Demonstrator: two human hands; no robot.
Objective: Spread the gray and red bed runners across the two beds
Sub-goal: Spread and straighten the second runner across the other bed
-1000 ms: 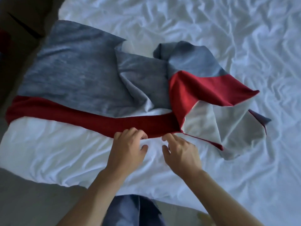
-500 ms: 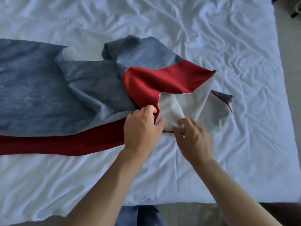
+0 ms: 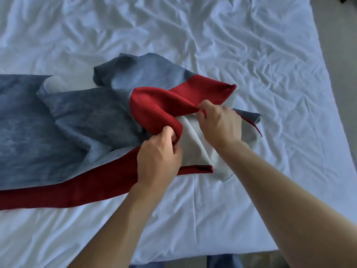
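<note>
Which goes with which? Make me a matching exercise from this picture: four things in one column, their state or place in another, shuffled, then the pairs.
Things:
1. left hand
2. right hand
3. runner
4. sheet

States:
A. wrinkled, white, covering the bed
B. pinches the red fold farther up the bed
C. grips the red edge nearer the person
D. flat at the left, bunched in the middle

Pairs: 1-C, 2-B, 3-D, 4-A
</note>
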